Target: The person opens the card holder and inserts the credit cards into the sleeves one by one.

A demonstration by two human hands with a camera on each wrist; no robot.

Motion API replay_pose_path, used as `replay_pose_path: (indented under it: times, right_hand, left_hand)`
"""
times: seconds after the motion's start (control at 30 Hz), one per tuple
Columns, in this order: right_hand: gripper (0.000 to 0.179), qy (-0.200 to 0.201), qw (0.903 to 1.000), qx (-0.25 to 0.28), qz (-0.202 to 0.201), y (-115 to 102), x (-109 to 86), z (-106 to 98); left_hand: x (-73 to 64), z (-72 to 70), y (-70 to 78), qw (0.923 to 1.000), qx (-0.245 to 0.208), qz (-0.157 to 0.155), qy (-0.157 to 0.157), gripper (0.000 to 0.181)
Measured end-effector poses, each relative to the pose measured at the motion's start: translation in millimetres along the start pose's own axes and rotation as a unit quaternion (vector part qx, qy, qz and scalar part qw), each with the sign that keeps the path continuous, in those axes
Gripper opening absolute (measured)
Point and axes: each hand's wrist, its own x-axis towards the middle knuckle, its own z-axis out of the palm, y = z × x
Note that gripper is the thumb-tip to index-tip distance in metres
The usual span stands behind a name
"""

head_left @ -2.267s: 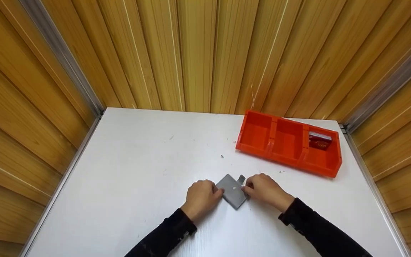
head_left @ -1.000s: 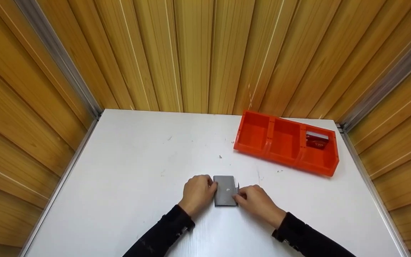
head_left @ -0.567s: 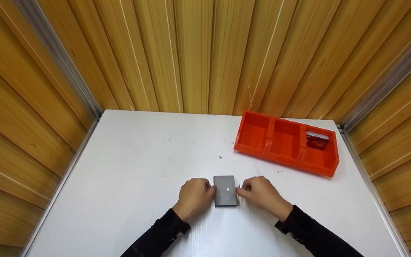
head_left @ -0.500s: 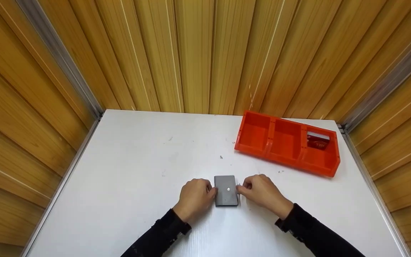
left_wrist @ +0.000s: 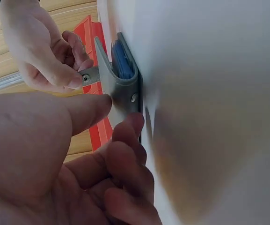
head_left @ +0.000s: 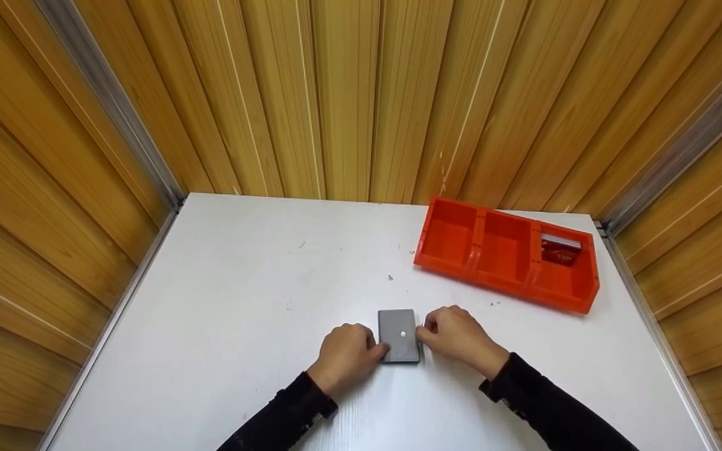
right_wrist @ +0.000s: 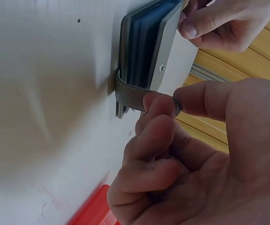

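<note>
A grey card holder (head_left: 398, 335) with a silver snap stud lies flat on the white table, its spine toward my left hand (head_left: 347, 354). That hand holds the spine edge, thumb on the cover and curled fingers low beside it, as the left wrist view shows. On the other side my right hand (head_left: 461, 338) pinches the snap strap (right_wrist: 132, 96) between thumb and fingers. The strap stands out from the holder, its snap apart from the stud. Blue sleeves (right_wrist: 146, 37) show between the slightly parted covers.
A red three-compartment bin (head_left: 505, 254) stands at the back right. Dark red cards (head_left: 560, 249), the front one marked VIP, lean in its right compartment. Wood-patterned walls (head_left: 342, 100) enclose the table (head_left: 242, 282) at the back and sides.
The card holder has turned from a slant to lie straight. My left thumb has shifted lower along its spine side and onto the cover; my right hand keeps hold of the strap.
</note>
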Motion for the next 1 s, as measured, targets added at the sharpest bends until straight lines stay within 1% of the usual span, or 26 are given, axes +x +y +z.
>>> replay_pose_path:
  times: [0.17, 0.37, 0.57, 0.8, 0.93, 1.0]
  right_hand:
    - [0.027, -0.002, 1.0, -0.001, -0.004, 0.5, -1.0, 1.1]
    - [0.028, -0.009, 0.9999, -0.008, -0.008, -0.1, -2.2, -3.2]
    - [0.026, -0.021, 0.9994, -0.01, -0.026, -3.1, -0.4, -7.4]
    - [0.025, -0.034, 0.9983, -0.021, -0.042, -12.9, 7.5, -6.8]
    - [0.029, -0.038, 0.9976, -0.034, -0.048, -19.8, 11.0, -2.9]
    - [0.031, -0.034, 0.9966, -0.048, -0.058, -22.6, 12.2, 0.1]
  left_hand:
    - [0.2, 3.3, 1.6, 1.0, 0.001, 0.0, -0.001, 0.039]
    - [0.8, 4.9, 2.5, 1.0, 0.0, 0.0, 0.003, 0.037]
    - [2.3, 4.4, 2.0, 0.9999, 0.011, 0.01, 0.005, 0.038]
    - [2.5, 2.9, 2.6, 0.9996, 0.02, 0.016, 0.009, 0.038]
    - [3.0, 2.3, 3.8, 0.9997, 0.019, 0.013, 0.006, 0.04]
    - [3.2, 2.4, 4.2, 0.9997, 0.02, 0.013, 0.007, 0.04]
